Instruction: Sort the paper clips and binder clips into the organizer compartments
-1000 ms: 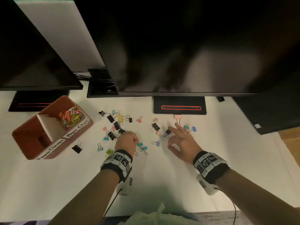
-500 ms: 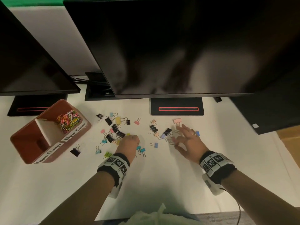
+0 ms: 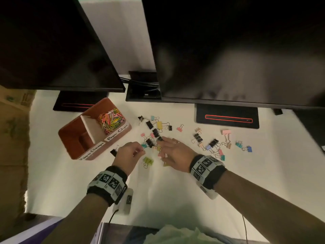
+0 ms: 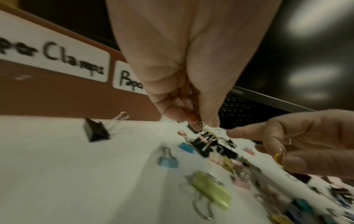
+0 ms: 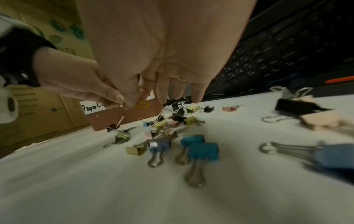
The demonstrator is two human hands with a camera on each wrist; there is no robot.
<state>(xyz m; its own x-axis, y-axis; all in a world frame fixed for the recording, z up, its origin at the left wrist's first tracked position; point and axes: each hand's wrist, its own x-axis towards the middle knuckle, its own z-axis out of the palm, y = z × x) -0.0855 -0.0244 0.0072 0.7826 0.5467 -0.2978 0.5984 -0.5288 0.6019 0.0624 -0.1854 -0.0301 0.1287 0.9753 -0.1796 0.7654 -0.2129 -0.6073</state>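
Under the two dark monitors [image 3: 228,50] the white desk [image 3: 158,194] narrows to a strip; nearer the person it lies bare, w/ plenty of room for both forearms. At the desk's left edge sit cardboard boxes [image 3: 14,138].

Brown organizer [image 3: 75,148] stands left of the hands, angled, two compartments split by a white divider. The far one, labelled "Paper Clips", holds a heap of coloured paper clips [image 3: 110,120]; nothing visible in the near one, labelled "Paper Clamps".

Left hand [image 3: 129,154] hovers just right of the organizer's near corner, fingers curled — it pinches something small betw. thumb and fingertips, prob. paper clips, though the left wrist view is too blurred to be sure. Right hand [image 3: 175,154] is close beside it, long fingers loosely spread, thumb and forefinger nipping a yellow paper clip [image 5: 142,103] right at the left fingertips.

Binder clips [image 3: 154,132] lie scattered on the desk just beyond and under both hands — black, pink, yellow, teal, blue, silver handles splayed. A second scatter [image 3: 214,145] lies to the right, well clear of the hands. One black binder clip [image 3: 114,151] sits alone against the organizer's front, just left of the left hand; a lime one [image 3: 148,161] lies between the wrists.
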